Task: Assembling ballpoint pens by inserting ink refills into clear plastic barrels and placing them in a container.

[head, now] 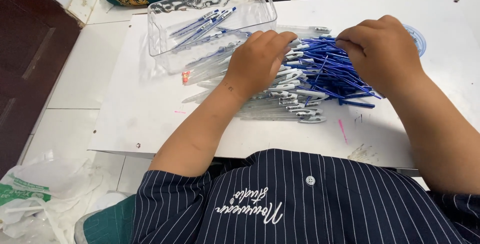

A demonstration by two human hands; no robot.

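Refills [334,69] are pinched by right fingers [350,41]; left fingers [274,41] press pen barrels [295,105], which could be scattered.

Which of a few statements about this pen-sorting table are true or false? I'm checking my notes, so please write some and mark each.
1. Both hands rest on the pile of pens. True: the left hand and the right hand lie on it.
2. The clear plastic box is empty. False: it holds a few pens.
3. The pile lies on a white board. True.
4. The pile's loose parts are red. False: they are blue and clear.
5. The box stands to the right of the pile. False: it stands to the left, farther from the person.
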